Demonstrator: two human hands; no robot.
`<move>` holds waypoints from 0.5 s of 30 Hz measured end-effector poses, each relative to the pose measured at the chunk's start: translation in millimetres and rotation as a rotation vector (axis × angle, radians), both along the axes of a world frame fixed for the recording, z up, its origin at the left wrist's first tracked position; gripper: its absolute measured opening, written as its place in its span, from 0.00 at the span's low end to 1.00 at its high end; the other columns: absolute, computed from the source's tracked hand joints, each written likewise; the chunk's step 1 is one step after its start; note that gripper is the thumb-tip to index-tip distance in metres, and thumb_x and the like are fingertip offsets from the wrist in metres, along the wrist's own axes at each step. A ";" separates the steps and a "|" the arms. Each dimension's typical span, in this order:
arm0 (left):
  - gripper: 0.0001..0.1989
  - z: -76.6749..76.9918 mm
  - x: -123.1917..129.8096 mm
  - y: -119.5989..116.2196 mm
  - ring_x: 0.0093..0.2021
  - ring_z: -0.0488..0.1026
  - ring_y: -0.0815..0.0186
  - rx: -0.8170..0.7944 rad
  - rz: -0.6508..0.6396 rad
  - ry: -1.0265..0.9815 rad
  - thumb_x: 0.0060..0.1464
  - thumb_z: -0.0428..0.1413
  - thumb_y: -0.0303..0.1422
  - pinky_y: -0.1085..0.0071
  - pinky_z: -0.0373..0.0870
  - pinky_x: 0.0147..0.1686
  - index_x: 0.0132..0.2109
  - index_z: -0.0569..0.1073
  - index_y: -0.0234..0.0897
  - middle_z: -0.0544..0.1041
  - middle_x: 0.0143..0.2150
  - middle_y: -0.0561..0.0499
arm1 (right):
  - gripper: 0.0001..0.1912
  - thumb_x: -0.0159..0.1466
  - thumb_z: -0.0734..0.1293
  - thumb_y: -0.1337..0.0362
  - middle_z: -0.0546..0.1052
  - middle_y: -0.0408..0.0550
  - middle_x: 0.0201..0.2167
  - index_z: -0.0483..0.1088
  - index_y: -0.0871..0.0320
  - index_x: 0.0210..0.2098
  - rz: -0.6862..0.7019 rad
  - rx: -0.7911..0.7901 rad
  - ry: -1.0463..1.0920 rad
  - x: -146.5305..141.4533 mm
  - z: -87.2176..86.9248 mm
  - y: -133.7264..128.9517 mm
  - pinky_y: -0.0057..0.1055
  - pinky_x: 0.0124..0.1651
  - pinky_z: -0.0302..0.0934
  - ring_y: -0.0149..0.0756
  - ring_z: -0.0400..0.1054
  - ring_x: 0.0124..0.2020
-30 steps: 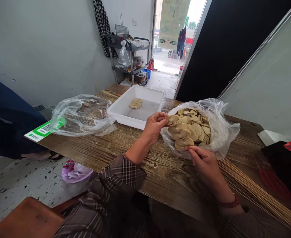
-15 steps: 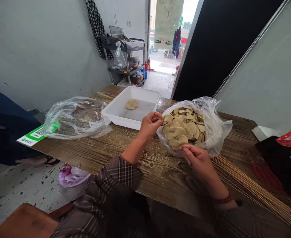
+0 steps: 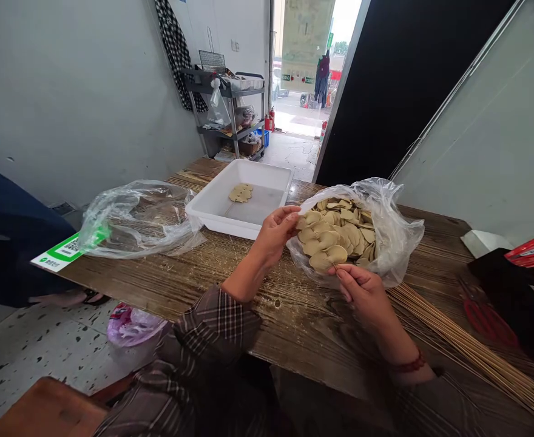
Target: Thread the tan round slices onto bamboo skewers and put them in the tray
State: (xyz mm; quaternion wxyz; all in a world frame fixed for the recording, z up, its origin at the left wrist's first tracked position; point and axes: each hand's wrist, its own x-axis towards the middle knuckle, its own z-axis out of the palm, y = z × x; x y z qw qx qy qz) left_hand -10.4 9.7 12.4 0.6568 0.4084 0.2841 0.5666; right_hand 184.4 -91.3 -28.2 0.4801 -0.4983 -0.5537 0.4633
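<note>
Held over the plastic bag (image 3: 392, 237) is a bamboo skewer threaded with several thin, round, tan slices (image 3: 324, 241). My right hand (image 3: 362, 288) pinches the skewer's near end, just below the lowest slice. At the far end, the fingers of my left hand (image 3: 278, 230) are closed on the edge of the topmost slice; the skewer's tip is hidden there. Beneath, many loose tan slices (image 3: 360, 233) fill the bag. To the left, one finished-looking skewer of slices (image 3: 241, 193) lies in the white plastic tray (image 3: 212, 223).
Bare bamboo skewers (image 3: 467, 343) lie on the wooden table (image 3: 230, 279) at right, near red-handled scissors (image 3: 483, 312). A crumpled clear bag (image 3: 135, 227) and a green-white QR card (image 3: 60, 252) are at left. Beyond stands a shelf cart (image 3: 230, 94). Another person's leg (image 3: 21, 243) shows at far left.
My left fingers have shifted slightly at the far end of the skewer, closing nearer the top slice. My right hand keeps its pinch in nearly the same place.
</note>
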 end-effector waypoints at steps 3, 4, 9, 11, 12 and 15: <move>0.21 -0.7 1.0 -0.6 0.32 0.74 0.70 -0.068 -0.116 -0.086 0.46 0.65 0.45 0.76 0.70 0.32 0.42 0.76 0.34 0.79 0.35 0.49 | 0.20 0.64 0.65 0.50 0.58 0.34 0.12 0.75 0.62 0.38 0.010 -0.019 0.045 0.5 -1.6 -0.4 0.23 0.16 0.40 0.24 0.47 0.13; 0.21 -1.3 2.3 -1.3 0.34 0.75 0.68 -0.074 -0.149 -0.104 0.47 0.64 0.45 0.76 0.71 0.33 0.41 0.77 0.34 0.79 0.37 0.47 | 0.20 0.64 0.64 0.50 0.58 0.34 0.12 0.75 0.62 0.38 0.016 -0.018 0.044 0.6 -2.8 -0.3 0.23 0.16 0.41 0.24 0.47 0.13; 0.16 -4.2 10.5 -6.9 0.42 0.78 0.61 -0.070 -0.249 -0.141 0.48 0.64 0.39 0.69 0.74 0.41 0.40 0.78 0.32 0.81 0.41 0.42 | 0.19 0.65 0.64 0.51 0.61 0.36 0.13 0.75 0.62 0.39 0.046 0.002 -0.027 -1.3 -9.7 1.1 0.24 0.18 0.45 0.25 0.51 0.16; 0.15 -3.9 11.9 -8.6 0.42 0.78 0.61 -0.089 -0.233 -0.150 0.48 0.65 0.36 0.67 0.74 0.43 0.41 0.78 0.31 0.81 0.41 0.42 | 0.19 0.65 0.64 0.51 0.61 0.37 0.13 0.76 0.62 0.39 0.049 0.013 -0.062 -2.5 -9.8 1.4 0.24 0.19 0.46 0.26 0.52 0.16; 0.14 -3.3 12.0 -9.1 0.41 0.78 0.61 -0.099 -0.215 -0.153 0.48 0.64 0.34 0.67 0.75 0.43 0.41 0.77 0.31 0.81 0.41 0.42 | 0.19 0.65 0.63 0.52 0.62 0.37 0.13 0.76 0.62 0.40 0.046 0.021 -0.088 -3.1 -9.0 1.3 0.24 0.19 0.47 0.26 0.53 0.15; 0.11 -0.4 10.4 -9.1 0.39 0.78 0.63 -0.112 -0.153 -0.149 0.49 0.63 0.33 0.68 0.75 0.42 0.40 0.77 0.31 0.81 0.40 0.43 | 0.17 0.65 0.63 0.55 0.65 0.38 0.14 0.77 0.62 0.40 0.022 0.092 -0.227 -4.1 -4.9 0.5 0.26 0.22 0.53 0.27 0.56 0.16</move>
